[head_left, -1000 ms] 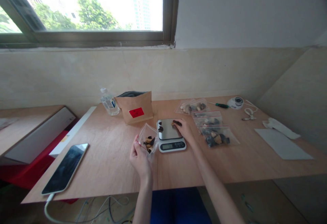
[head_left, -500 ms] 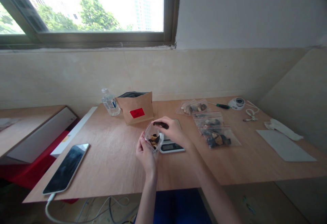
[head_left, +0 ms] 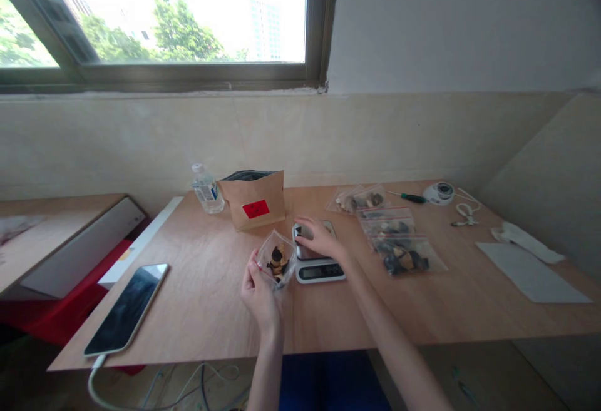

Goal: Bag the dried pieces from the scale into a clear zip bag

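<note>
My left hand (head_left: 260, 295) pinches the rim of a clear zip bag (head_left: 290, 268), which is tilted with its mouth toward the scale. Inside lie dark and tan dried pieces (head_left: 278, 259) that look like mushroom or fungus. My right hand (head_left: 319, 238) is over the pan of a white kitchen scale (head_left: 320, 271), with thumb and fingertips around a small dark dried piece (head_left: 299, 231) at the pan's left side. The palm hides part of the pan. The scale's display is unreadable.
Behind the hands stand a brown paper pouch (head_left: 256, 204) and a water bottle (head_left: 208, 192). Several filled zip bags (head_left: 404, 258) lie right of the scale. Farther right are a screwdriver (head_left: 413, 198), a dome camera (head_left: 439, 193) and white paper (head_left: 530, 271). A phone (head_left: 126, 311) lies left.
My right hand has moved from above the bag to the scale's pan; the larger dark piece it held is no longer in it. The left hand has drawn the bag slightly left and down.
</note>
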Demonstrator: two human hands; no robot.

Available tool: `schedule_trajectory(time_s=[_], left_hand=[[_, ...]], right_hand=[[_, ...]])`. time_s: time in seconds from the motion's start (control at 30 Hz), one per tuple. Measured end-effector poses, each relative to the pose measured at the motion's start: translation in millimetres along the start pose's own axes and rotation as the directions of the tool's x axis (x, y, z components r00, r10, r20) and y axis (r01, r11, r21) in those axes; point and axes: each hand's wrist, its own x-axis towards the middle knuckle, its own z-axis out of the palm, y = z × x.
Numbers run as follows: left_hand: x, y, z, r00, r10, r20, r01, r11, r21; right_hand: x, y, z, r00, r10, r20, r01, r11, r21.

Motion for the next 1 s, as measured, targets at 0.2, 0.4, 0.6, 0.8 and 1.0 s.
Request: schedule_trajectory(time_s=[0.2, 0.4, 0.6, 0.8, 1.0], left_hand=[[-3, 1, -2.2, 0.999, -0.048, -0.008, 0.048, 0.998, -0.036], [-3, 2, -4.4, 0.996, -0.084, -0.026, 0.083, 0.995, -0.047], [-4, 2, -6.0, 0.997, -0.078, -0.022, 0.076, 0.995, -0.068], [-7, 1, -4.9, 0.996, -0.088, 0.001, 0.088, 0.995, -0.054], [-7, -1, 0.7, 0.996, -0.088, -0.027, 0.087, 0.995, -0.044]], right_hand=[[0, 20, 8, 0.990, -0.019, 0.142, 0.037, 0.992, -0.122], [-3, 14, 10, 1.000, 0.019, 0.011, -0.018, 0.995, -0.102], [-6, 9, 7, 0.997, 0.071, -0.013, -0.072, 0.993, -0.091], [-8, -29, -3, 0.983, 0.058, -0.174, -0.034, 0.989, 0.141], [-8, -73, -21, 0.994, -0.092, 0.053, 0.075, 0.962, 0.261]])
